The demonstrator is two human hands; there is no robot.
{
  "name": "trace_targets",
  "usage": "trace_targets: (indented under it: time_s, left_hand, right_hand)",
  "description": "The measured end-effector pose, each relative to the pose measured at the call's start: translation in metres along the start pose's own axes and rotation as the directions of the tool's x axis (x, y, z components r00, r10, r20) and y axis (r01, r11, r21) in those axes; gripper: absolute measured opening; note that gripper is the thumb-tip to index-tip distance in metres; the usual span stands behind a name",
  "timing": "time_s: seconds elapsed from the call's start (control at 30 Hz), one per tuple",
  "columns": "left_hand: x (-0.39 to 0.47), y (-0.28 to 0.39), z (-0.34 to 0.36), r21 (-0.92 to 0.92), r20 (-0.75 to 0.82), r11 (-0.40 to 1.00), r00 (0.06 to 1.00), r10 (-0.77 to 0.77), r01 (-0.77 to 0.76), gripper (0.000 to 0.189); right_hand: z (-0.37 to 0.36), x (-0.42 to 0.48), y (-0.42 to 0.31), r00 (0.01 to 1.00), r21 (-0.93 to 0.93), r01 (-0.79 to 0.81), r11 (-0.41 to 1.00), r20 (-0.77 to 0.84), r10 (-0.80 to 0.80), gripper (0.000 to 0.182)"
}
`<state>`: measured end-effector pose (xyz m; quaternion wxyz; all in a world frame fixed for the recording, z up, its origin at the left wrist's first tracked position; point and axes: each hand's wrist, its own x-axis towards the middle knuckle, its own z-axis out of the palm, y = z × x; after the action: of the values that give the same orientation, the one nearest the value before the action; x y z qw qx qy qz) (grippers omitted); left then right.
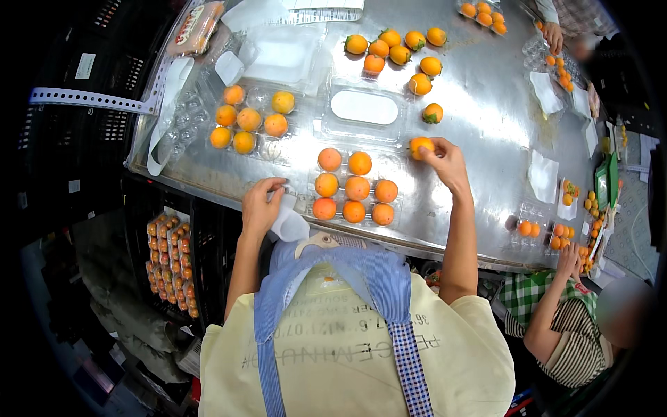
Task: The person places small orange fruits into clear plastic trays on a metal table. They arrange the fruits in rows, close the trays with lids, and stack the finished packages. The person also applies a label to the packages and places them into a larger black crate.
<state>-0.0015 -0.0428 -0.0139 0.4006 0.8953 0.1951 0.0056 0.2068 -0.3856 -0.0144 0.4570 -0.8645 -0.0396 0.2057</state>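
Observation:
My right hand (449, 162) grips an orange persimmon (421, 148) between thumb and fingers, just above the steel table. Nearer to me lies a clear plastic tray (400, 164) with several persimmons (357, 188) in its cups; its far right cup is bare. At the table's front edge, my left hand (262, 206) pinches a thin white sheet (289, 223), which hangs partly over the edge. Beyond the tray is a clear plastic container (324, 125) with a white oval pad (365, 107). Loose persimmons (399, 54) with green calyxes are scattered farther back.
A second clear tray (284, 151) to the left holds several persimmons. Stacked clear plastic trays (182, 122) and a packed fruit box (196, 28) lie along the left side. Black crates (78, 151) stand beside the table. Another person (568, 318) works at right, and another person's hand (553, 37) is across.

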Motion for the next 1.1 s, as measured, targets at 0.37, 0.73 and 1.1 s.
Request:
trace_targets:
  time_s: [0.37,0.73,1.1]
  left_hand:
    - [-0.001,-0.004,0.006,0.028,-0.007,0.999,1.000,-0.016,0.016,0.018]
    - [-0.001,-0.007,0.007,0.016,0.003,0.999,0.999,-0.032,0.032,0.019]
    - [0.001,-0.014,0.013,0.013,0.001,0.999,0.999,-0.043,0.043,0.017]
  right_hand:
    - [-0.021,0.023,-0.020,0.922,-0.323,-0.071,0.944,-0.382,-0.061,0.038]
    - [0.000,0.130,-0.032,0.839,-0.715,0.313,0.625,-0.101,-0.535,0.046]
    - [-0.023,0.005,-0.039,0.984,0.846,0.090,0.525,0.007,-0.180,0.049]
